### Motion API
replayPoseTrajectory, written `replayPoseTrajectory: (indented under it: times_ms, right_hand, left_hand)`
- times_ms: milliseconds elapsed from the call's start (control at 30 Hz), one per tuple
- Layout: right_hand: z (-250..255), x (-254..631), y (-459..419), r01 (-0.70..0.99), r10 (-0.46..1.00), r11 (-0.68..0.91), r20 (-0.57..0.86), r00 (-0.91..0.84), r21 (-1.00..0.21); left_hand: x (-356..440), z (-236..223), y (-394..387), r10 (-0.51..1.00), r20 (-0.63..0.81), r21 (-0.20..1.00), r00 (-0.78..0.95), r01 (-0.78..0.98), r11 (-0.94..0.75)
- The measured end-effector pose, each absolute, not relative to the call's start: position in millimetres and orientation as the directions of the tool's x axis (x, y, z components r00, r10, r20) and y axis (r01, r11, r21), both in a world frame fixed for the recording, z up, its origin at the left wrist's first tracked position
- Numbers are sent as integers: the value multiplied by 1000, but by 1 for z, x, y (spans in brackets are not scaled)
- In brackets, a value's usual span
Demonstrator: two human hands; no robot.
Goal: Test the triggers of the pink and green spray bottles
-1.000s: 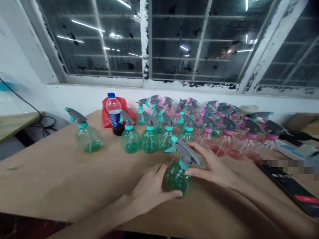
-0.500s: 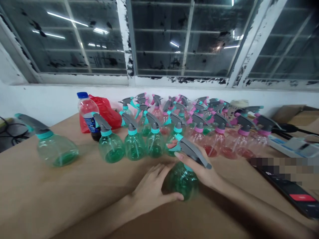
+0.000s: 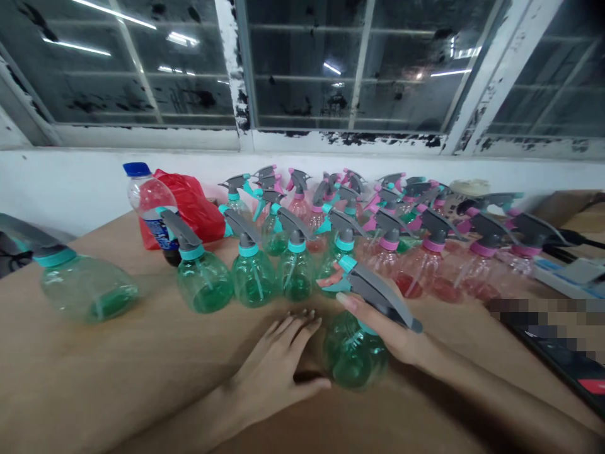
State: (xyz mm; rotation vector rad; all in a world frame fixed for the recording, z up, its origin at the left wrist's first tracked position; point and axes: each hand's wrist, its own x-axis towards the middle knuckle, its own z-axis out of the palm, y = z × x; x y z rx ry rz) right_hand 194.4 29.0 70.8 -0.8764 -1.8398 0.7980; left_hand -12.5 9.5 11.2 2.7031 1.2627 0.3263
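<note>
A green spray bottle (image 3: 353, 360) with a turquoise collar and a grey trigger head stands close in front of me, leaning slightly. Behind its trigger head, my right hand (image 3: 396, 335) is wrapped round the neck, partly hidden by the grey lever. To the bottle's left, my left hand (image 3: 278, 362) is spread with thumb and fingers apart, holding nothing and a little clear of the bottle. Just beyond the hands stands a row of spray bottles, green ones such as this green bottle (image 3: 297, 277) on the left and pink ones such as this pink bottle (image 3: 428, 271) on the right.
More spray bottles crowd against the wall. A single green bottle (image 3: 87, 287) stands at far left. Near it are a blue-capped drink bottle (image 3: 154, 217) and a red plastic bag (image 3: 193, 211). A dark phone (image 3: 555, 356) and a power strip (image 3: 571, 274) lie at right.
My left hand has drawn left, away from the green spray bottle it was cupped beside. My right hand still grips the bottle. The whole view has shifted slightly.
</note>
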Motion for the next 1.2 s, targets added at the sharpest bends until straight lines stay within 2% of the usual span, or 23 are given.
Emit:
replayPoseTrajectory:
  times_ms: [133,267,433,733,1200]
  right_hand:
    - [68,194,29,262,830,553,494,-261,-791]
    - [71,194,30,226,825,553,488,-285,-802]
    - [75,192,31,168,843,519,470,-263,-838]
    - [75,192,26,265,860,500,437,-263,-824]
    - [73,193,28,212,864,483,424,-271,-850]
  left_hand:
    - [-13,14,9,764,106,201,636,739,-643]
    - [-15,14,9,748,87,192,658,726,-661]
    - [-16,11,9,718,118,159,686,700,-696]
    - [-16,9,8,712,176,200,679,684,-702]
    - [-15,7,7,718,183,191,671,692,-696]
